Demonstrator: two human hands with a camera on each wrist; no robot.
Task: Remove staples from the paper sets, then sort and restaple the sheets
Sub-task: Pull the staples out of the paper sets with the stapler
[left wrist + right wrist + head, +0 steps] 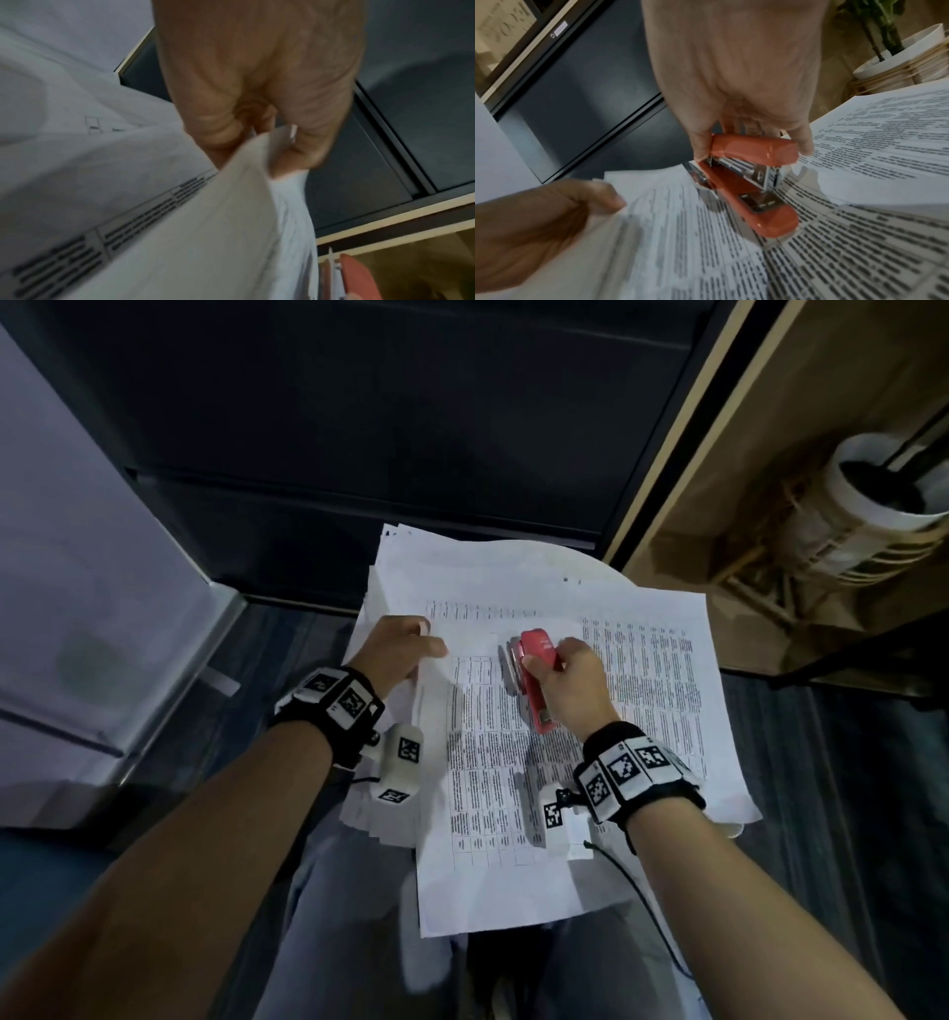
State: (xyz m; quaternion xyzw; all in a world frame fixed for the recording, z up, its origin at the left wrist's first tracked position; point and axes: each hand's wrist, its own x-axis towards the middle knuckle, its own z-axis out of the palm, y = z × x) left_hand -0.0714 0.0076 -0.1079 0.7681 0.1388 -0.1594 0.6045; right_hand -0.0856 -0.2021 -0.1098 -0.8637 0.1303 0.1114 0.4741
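The right hand's fingers point(802, 140) are curled over the top arm of the red stapler point(754, 150), thumb on its near end; the stapler hangs open with its base point(765, 215) just above the printed sheets. The left hand's fingers point(221, 130) pinch the corner of a sheaf of papers point(231, 203), raised off the pile. The right hand point(570, 680) and left hand point(398, 649) work over the loose spread of sheets point(652, 670) on a small round tabletop point(590, 562) at the person's lap. The sheets lie fanned and unsorted, so I judge the job is partway: whether this stapler is about to pull or set a staple cannot be told, and most sorting looks left to do.
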